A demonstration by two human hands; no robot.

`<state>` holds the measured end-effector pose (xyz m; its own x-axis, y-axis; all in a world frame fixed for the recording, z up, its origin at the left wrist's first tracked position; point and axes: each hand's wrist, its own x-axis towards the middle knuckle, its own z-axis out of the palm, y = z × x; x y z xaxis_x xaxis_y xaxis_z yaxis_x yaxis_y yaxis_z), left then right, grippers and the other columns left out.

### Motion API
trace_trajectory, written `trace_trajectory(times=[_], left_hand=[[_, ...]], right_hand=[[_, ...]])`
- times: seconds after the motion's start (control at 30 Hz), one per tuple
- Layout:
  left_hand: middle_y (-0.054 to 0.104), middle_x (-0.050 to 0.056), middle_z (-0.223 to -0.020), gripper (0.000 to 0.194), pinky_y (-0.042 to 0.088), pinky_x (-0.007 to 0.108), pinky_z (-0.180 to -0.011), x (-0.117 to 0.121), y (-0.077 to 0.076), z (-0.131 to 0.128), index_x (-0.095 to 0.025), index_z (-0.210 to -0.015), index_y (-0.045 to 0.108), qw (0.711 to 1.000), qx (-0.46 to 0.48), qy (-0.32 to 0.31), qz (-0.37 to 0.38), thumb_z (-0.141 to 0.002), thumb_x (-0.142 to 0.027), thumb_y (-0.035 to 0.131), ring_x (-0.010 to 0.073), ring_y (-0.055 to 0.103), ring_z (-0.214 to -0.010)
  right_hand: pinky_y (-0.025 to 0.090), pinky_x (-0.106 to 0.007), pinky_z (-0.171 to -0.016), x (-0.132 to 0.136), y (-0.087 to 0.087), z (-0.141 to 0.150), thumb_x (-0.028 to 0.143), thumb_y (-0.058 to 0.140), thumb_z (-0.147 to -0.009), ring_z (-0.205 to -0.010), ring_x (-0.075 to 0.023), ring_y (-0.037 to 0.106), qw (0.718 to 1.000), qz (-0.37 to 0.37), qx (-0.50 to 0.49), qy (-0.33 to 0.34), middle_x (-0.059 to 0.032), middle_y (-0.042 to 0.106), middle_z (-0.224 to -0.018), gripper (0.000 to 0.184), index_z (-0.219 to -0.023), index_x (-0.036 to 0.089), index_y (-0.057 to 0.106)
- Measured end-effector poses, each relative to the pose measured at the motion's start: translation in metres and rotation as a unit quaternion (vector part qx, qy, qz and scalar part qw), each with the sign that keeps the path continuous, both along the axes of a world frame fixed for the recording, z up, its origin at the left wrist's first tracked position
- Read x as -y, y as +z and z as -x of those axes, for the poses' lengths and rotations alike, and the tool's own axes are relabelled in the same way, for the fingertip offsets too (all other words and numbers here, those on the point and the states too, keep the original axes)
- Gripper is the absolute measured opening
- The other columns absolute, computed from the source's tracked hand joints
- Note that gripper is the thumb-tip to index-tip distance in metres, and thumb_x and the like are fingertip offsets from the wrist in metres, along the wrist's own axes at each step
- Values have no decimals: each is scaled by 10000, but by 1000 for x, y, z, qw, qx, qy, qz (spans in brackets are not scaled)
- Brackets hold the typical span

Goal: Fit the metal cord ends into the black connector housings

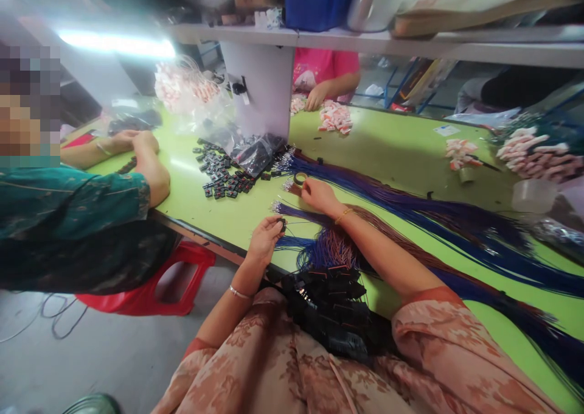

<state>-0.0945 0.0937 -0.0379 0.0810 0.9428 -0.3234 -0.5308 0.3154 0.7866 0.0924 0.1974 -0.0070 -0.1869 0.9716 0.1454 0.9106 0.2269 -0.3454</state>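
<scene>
My left hand [264, 238] pinches a small black connector housing [281, 224] just above the table's front edge; a thin wire appears to run from it. Farther forward, my right hand [322, 196] has its fingers closed at the tip end of a bundle of brown wires [292, 187]; how many wires are in the pinch is hidden. A roll of tape [300, 179] lies right by those fingers. Between my hands are purple-blue wires [296, 212] with metal terminals on their ends. Black connectors with wires [328, 292] are heaped on my lap.
Loose black housings [223, 173] are spread at centre left beside a plastic bag of them [258, 155]. Long blue wires [410, 204] stretch rightward across the green table [392, 140]. A co-worker's arms [152, 170] rest at left, above a red stool [182, 280]. Another person in pink works opposite.
</scene>
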Motion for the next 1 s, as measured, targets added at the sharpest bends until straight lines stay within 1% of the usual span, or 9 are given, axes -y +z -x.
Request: trace_trajectory(times=[0.1, 0.2, 0.27, 0.33, 0.43, 0.57, 0.7, 0.83, 1.0], left_hand=[[703, 42, -823, 314, 468, 197, -647, 0, -1, 1, -139, -909, 659, 1000, 1, -5, -5, -635, -197, 800, 85, 618, -696], [700, 41, -822, 328, 468, 202, -648, 0, -2, 2, -140, -909, 655, 1000, 3, -1, -7, -625, -206, 804, 87, 614, -697], [697, 41, -824, 336, 470, 205, -654, 0, -3, 2, -139, -909, 652, 1000, 7, 2, -9, -619, -211, 805, 85, 610, -695], [695, 40, -831, 332, 471, 207, -664, 1, -4, 2, -140, -910, 650, 1000, 12, 2, -12, -622, -209, 801, 84, 605, -699], [688, 35, -847, 303, 474, 213, -684, 0, -5, 2, -146, -908, 646, 1000, 17, 1, -14, -643, -195, 784, 88, 607, -722], [679, 36, -863, 280, 476, 220, -686, -1, -5, 2, -142, -916, 642, 1000, 21, 1, -11, -666, -182, 762, 93, 606, -725], [674, 39, -867, 254, 479, 229, -696, -1, -5, 3, -143, -923, 644, 1000, 23, -6, -8, -689, -169, 739, 101, 605, -737], [661, 44, -856, 223, 483, 235, -707, -1, -6, 4, -136, -922, 647, 1000, 24, -6, -9, -712, -163, 717, 106, 605, -742], [646, 39, -859, 202, 484, 226, -684, -2, -6, 5, -137, -920, 654, 1000, 21, -7, -10, -726, -160, 704, 100, 596, -724]], right_hand=[[339, -274, -633, 2, 7, 13, 226, 476, -833, -658, -164, 521, 995, -20, -87, 54, -70, 658, -776, 152, -809, 162, 611], [345, -241, -619, 8, 15, 26, 226, 480, -809, -637, -128, 499, 976, -21, -183, 116, -24, 629, -731, 138, -781, 160, 597], [349, -225, -610, 16, 19, 32, 230, 488, -794, -632, -113, 495, 963, -14, -224, 148, -6, 611, -707, 130, -763, 159, 593], [347, -215, -589, 27, 22, 33, 228, 504, -774, -611, -103, 482, 955, 1, -249, 164, 6, 594, -678, 116, -743, 156, 590], [338, -205, -555, 45, 20, 31, 220, 529, -746, -569, -89, 457, 949, 28, -271, 162, 19, 576, -641, 91, -727, 155, 590], [340, -208, -549, 65, 9, 26, 225, 561, -732, -561, -86, 459, 949, 30, -270, 157, 14, 585, -648, 86, -739, 153, 607], [344, -216, -549, 76, 1, 24, 236, 563, -749, -565, -92, 461, 952, 16, -265, 156, 10, 581, -662, 83, -757, 162, 599], [365, -232, -593, 80, 0, 23, 224, 550, -769, -613, -109, 484, 955, -32, -235, 179, -13, 596, -724, 58, -772, 173, 577], [368, -272, -651, 80, -3, 25, 203, 526, -793, -689, -155, 503, 957, -94, -146, 231, -47, 594, -741, 45, -768, 180, 556]])
